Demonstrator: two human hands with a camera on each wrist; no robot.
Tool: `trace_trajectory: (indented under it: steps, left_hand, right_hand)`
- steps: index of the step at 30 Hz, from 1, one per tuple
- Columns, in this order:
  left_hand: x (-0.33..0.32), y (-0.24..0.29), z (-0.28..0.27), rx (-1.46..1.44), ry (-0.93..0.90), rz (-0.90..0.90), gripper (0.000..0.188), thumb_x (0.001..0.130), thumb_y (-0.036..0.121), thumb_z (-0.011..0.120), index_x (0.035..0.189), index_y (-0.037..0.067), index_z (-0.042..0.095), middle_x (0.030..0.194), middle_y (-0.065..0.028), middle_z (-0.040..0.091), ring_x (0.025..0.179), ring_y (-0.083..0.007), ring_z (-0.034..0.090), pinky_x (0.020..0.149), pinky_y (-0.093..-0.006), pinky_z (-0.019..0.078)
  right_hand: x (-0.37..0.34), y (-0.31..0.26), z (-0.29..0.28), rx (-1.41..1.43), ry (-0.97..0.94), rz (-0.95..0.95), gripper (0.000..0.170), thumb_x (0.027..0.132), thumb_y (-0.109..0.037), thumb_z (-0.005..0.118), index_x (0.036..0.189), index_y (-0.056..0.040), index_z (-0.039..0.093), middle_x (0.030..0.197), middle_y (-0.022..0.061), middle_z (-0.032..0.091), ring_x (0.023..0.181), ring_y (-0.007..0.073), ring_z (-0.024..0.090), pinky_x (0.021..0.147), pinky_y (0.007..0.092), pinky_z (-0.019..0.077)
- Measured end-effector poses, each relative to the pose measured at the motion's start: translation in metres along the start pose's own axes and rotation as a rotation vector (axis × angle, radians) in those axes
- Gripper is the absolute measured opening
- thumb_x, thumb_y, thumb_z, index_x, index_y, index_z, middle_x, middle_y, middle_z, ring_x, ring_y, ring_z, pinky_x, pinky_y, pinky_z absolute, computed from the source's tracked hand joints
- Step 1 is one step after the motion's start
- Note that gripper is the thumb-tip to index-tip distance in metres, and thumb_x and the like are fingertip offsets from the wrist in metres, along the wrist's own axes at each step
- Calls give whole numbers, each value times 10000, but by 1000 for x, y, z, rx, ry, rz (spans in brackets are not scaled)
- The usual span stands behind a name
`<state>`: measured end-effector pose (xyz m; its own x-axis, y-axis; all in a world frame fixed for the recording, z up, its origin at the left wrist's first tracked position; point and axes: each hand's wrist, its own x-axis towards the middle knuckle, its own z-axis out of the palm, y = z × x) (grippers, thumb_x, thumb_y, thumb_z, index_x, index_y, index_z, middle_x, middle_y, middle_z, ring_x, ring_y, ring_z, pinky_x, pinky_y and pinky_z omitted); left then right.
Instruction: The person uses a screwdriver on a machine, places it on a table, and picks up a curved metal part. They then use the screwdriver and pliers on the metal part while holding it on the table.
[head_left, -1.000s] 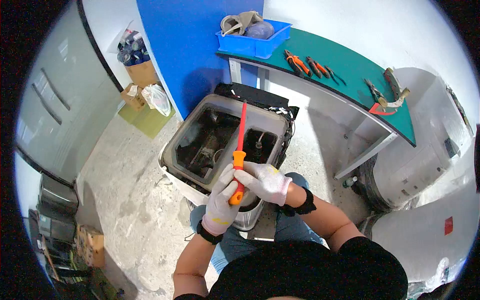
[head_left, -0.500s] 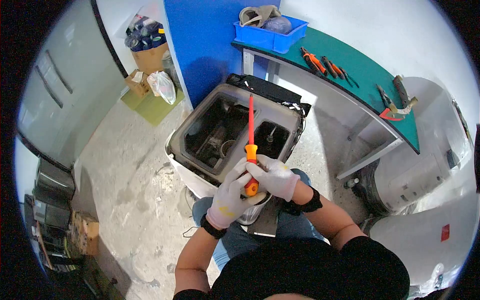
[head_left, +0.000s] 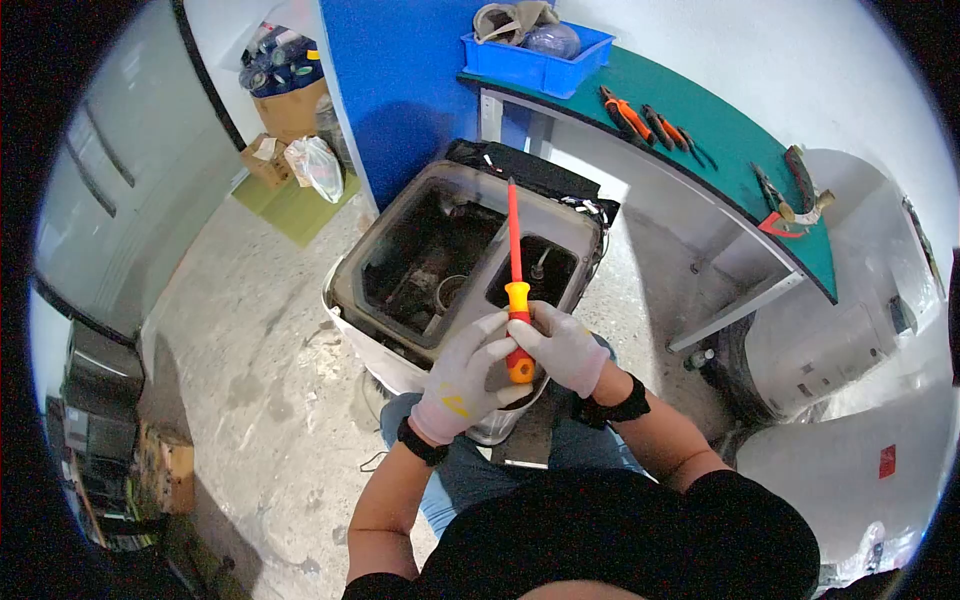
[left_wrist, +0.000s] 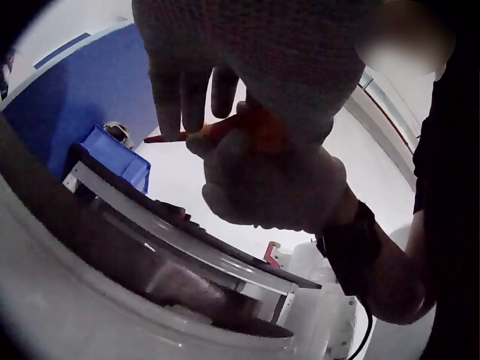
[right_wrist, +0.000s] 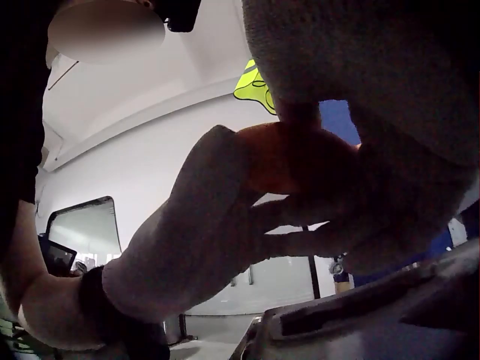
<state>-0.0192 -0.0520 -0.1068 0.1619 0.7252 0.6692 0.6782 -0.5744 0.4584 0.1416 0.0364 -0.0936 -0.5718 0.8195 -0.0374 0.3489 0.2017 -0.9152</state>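
Observation:
A screwdriver (head_left: 516, 245) with a red shaft and a yellow-and-red handle points away from the person in the head view. Both hands wear pale gloves. The left hand (head_left: 460, 380) holds the handle between fingers and thumb, its thumb near the butt end. From the other side, the right hand (head_left: 568, 350) pinches the handle with its thumb on top. Beneath the screwdriver stands a grimy twin-tub washing machine (head_left: 385, 215), its wide tub and narrower tub uncovered. In the left wrist view the red shaft (left_wrist: 174, 137) juts past the gloved fingers; shadow darkens both wrist views.
Behind the machine, a green-topped table (head_left: 700, 185) carries a blue bin (head_left: 530, 68), orange-handled pliers (head_left: 628, 115) and other tools. Wrapped white appliances (head_left: 840, 350) stand at the right. Cardboard boxes (head_left: 290, 112) and a plastic bag (head_left: 315, 168) sit at the back left.
The hands and screwdriver have shifted slightly right, and the left hand's fingers have spread along the handle. The head view has turned a little. Both hands stay on the screwdriver.

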Motion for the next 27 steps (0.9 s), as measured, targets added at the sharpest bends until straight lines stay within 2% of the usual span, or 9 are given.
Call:
trace_trajectory:
  steps: [3, 5, 8, 11, 17, 21, 24, 27]
  left_hand:
    - [2, -2, 5, 15, -1, -36, 745, 624, 191, 844, 1253, 65, 465, 1297, -182, 488, 1152, -369, 528, 961, -435, 456]
    - [1, -6, 10, 18, 26, -70, 737, 643, 196, 833, 1265, 55, 462, 1305, -182, 479, 1165, -369, 518, 971, -437, 448]
    - [0, -15, 14, 152, -45, -191, 663, 733, 205, 763, 1293, 34, 451, 1307, -172, 475, 1198, -371, 487, 998, -438, 419]
    - [-5, -23, 23, 160, -73, -277, 636, 739, 183, 753, 1286, 38, 463, 1301, -166, 479, 1196, -368, 486, 993, -431, 421]
    - [-4, -22, 26, 196, -69, -283, 541, 755, 193, 718, 1232, 43, 511, 1239, -156, 521, 1130, -351, 525, 960, -428, 443]
    - [-4, -23, 30, 199, -72, -299, 493, 766, 198, 702, 1203, 45, 533, 1207, -145, 545, 1101, -342, 543, 936, -427, 456]
    - [-6, -23, 32, 238, -31, -271, 425, 769, 198, 700, 1146, 52, 567, 1174, -119, 571, 1075, -321, 561, 906, -414, 470]
    - [-11, -25, 34, 267, -47, -297, 398, 769, 200, 700, 1119, 54, 580, 1167, -117, 576, 1066, -317, 565, 898, -406, 473]
  right_hand:
    - [-4, -3, -4, 112, 10, -6, 431, 900, -367, 596, 1109, 9, 569, 897, 196, 664, 844, 266, 679, 736, 365, 524]
    - [-6, -4, -10, 79, 12, 18, 426, 896, -360, 604, 1100, 13, 572, 904, 184, 666, 859, 240, 677, 745, 354, 522]
    - [-7, -5, -16, 105, -35, 87, 422, 892, -359, 611, 1094, 10, 574, 911, 155, 663, 871, 212, 661, 774, 323, 508]
    - [-5, -2, -22, 98, -51, 94, 423, 897, -359, 607, 1097, 12, 572, 917, 139, 664, 862, 195, 653, 784, 316, 505]
    - [-3, 5, -29, 151, -64, 99, 414, 908, -340, 602, 1120, 14, 565, 939, 118, 660, 870, 160, 641, 791, 304, 503]
    - [-4, 8, -28, 146, -88, 133, 413, 907, -336, 604, 1131, 9, 563, 947, 110, 660, 875, 156, 637, 790, 300, 501]
    - [-4, 21, -20, 184, -122, 168, 425, 900, -359, 605, 1110, 10, 574, 948, 133, 666, 874, 186, 650, 785, 313, 502]
    - [1, 39, -15, 111, -130, 118, 446, 892, -387, 606, 1084, 15, 584, 938, 166, 667, 874, 233, 661, 780, 333, 502]
